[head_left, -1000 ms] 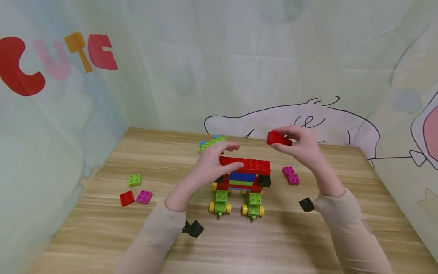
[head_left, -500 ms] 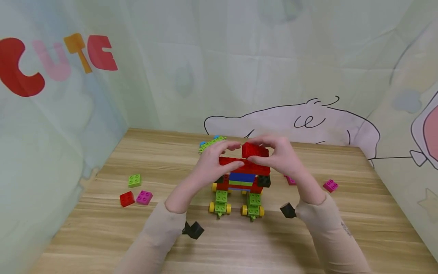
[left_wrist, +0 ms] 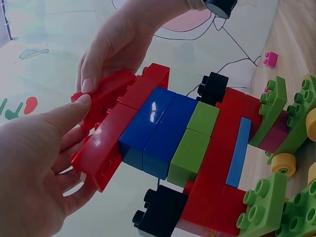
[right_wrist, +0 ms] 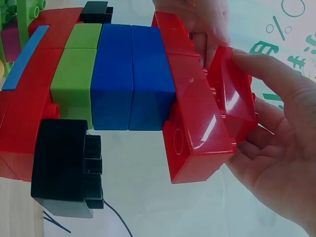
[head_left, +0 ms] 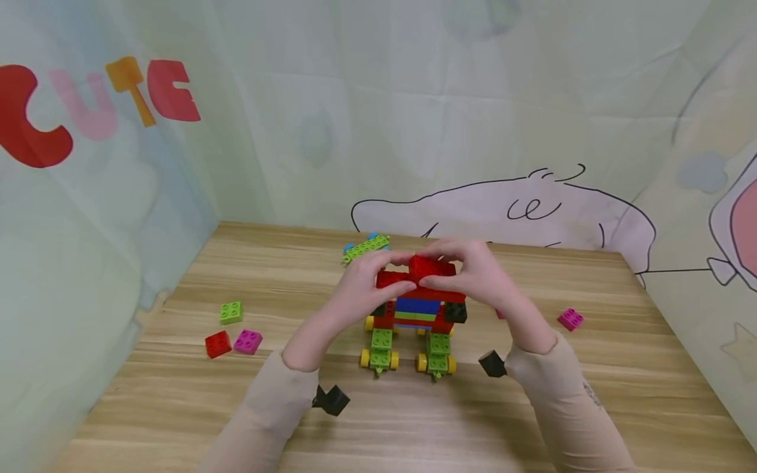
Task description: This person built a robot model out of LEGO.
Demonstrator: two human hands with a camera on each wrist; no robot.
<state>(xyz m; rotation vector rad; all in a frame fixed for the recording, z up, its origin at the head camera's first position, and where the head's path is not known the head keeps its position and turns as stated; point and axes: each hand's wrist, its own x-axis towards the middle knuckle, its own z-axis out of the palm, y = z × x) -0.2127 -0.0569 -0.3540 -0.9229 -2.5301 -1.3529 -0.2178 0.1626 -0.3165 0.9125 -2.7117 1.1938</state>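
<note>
A toy brick build [head_left: 418, 307] stands mid-table, with green wheeled bases [head_left: 437, 351] below and blue, lime and black bricks above. Across its top runs a row of red bricks [left_wrist: 111, 143]. My right hand [head_left: 485, 276] pinches a red brick with a sloped face [right_wrist: 229, 91] between thumb and fingers, right at the studs of that row and slightly tilted against it. My left hand [head_left: 355, 286] holds the left end of the red row, thumb in front and fingers behind. In the left wrist view its thumb tip meets the sloped red brick.
Loose lime [head_left: 231, 313], red [head_left: 218, 344] and magenta [head_left: 248, 341] bricks lie at the left of the table. Another magenta brick [head_left: 570, 319] lies at the right. Behind the build sits a lime base with blue wheels [head_left: 367, 248]. A printed cloth hangs behind the table.
My right hand has brought the sloped red brick leftward and down, from the air at the right onto the top row. The left hand stays at the row's left end.
</note>
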